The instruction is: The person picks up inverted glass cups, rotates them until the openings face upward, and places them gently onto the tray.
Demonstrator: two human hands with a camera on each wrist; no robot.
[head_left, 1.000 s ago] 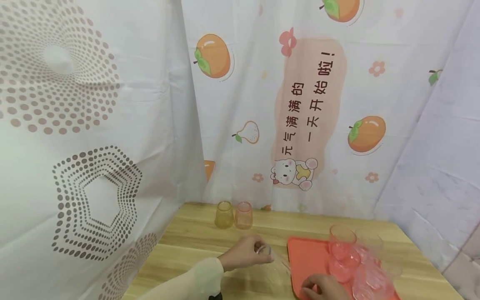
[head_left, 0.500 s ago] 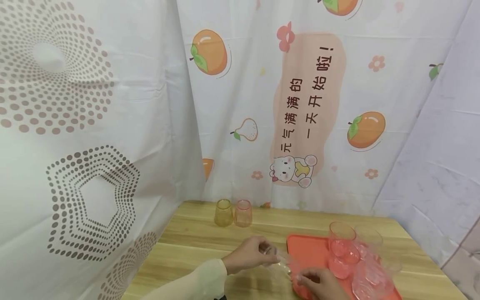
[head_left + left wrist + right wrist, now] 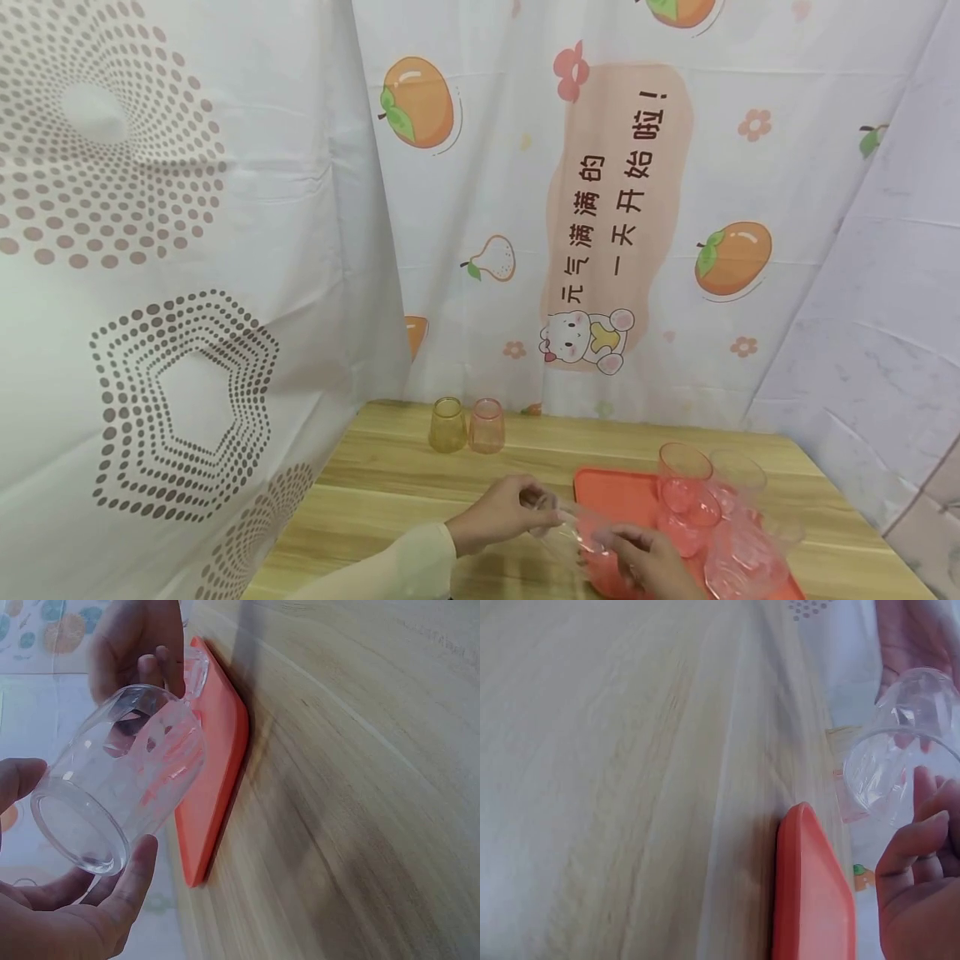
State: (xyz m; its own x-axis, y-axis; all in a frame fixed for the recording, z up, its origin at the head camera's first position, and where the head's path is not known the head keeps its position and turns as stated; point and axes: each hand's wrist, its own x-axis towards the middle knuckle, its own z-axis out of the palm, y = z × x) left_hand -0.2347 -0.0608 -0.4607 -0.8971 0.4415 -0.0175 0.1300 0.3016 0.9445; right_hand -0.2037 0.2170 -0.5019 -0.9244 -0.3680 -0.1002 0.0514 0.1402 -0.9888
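Observation:
My left hand (image 3: 498, 510) holds a clear drinking glass (image 3: 124, 776) by its base end, thumb on one side and fingers on the other. The glass lies tilted in the air, its open mouth turned towards my right hand (image 3: 651, 560). In the right wrist view, the right fingers (image 3: 915, 844) are loosely bent, right by the rim of the glass. Below that hand is a red tray (image 3: 617, 498), whose right part bears clear and pinkish-looking glasses (image 3: 688, 512), some upright and some lying.
At the back left of the wooden table (image 3: 390, 475) a yellow glass (image 3: 447, 427) and a pink glass (image 3: 487, 427) stand side by side. White patterned curtains (image 3: 465, 333) close off the back and left of the table.
My left hand has brought the clear glass rightward, towards the tray. My right hand has moved slightly up and in to the glass's rim. The other glasses stay where they were.

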